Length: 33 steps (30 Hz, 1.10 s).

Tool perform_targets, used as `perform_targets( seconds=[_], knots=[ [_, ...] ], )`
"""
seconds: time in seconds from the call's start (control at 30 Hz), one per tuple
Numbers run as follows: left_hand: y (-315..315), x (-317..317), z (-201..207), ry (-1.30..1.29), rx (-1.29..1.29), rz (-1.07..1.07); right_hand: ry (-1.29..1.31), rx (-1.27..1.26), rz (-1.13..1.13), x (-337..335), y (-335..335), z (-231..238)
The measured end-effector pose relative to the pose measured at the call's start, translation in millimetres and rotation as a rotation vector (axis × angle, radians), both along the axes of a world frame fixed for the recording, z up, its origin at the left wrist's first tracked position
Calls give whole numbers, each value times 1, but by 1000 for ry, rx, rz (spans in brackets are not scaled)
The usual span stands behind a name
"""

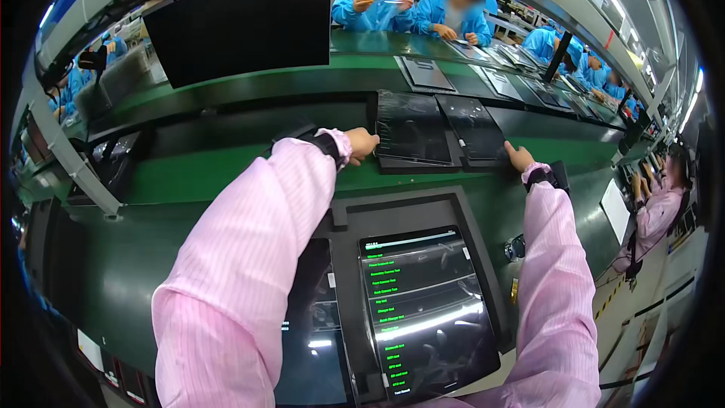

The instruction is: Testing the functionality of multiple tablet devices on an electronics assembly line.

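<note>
Both arms, in pink striped sleeves, reach forward to a black tray [414, 168] on the green surface. Two dark tablets lie in it: the left tablet [414, 127] looks film-covered and sits slightly askew, and the right tablet [472, 128] slants beside it. My left hand [362, 145] is closed at the tray's left edge. Opposite, my right hand [519, 156] grips the right edge, its fingertips partly hidden. Closer to me, a lit tablet [427, 310] with green lines of text rests in a black foam tray [472, 219]. Another dark tablet [321, 332] is partly covered by my left sleeve.
A large black monitor [240, 26] hangs at the upper left. Across the green bench [347, 41], people in blue handle devices, with several flat panels [427, 73] before them. A metal post [72, 151] rises at left. Another person in pink [657, 219] works at far right.
</note>
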State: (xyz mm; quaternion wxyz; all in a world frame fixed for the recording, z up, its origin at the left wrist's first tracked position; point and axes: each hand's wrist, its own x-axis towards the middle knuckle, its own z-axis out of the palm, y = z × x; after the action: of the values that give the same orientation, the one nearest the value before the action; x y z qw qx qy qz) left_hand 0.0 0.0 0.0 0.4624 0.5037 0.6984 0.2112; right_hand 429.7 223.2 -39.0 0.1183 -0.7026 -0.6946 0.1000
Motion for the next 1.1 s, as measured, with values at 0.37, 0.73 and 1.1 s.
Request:
perform_targets(
  seconds=[0.37,0.73,1.1],
  knots=[
    [35,-29,-27,383,129,2,552,-348,-239,-46,-61,52],
    [-149,-66,84,-210,286,509,1013,-297,253,-102,-140,103],
    [-515,-48,101,-514,814,1165,867,-450,916,-330,-323,166]
  ],
)
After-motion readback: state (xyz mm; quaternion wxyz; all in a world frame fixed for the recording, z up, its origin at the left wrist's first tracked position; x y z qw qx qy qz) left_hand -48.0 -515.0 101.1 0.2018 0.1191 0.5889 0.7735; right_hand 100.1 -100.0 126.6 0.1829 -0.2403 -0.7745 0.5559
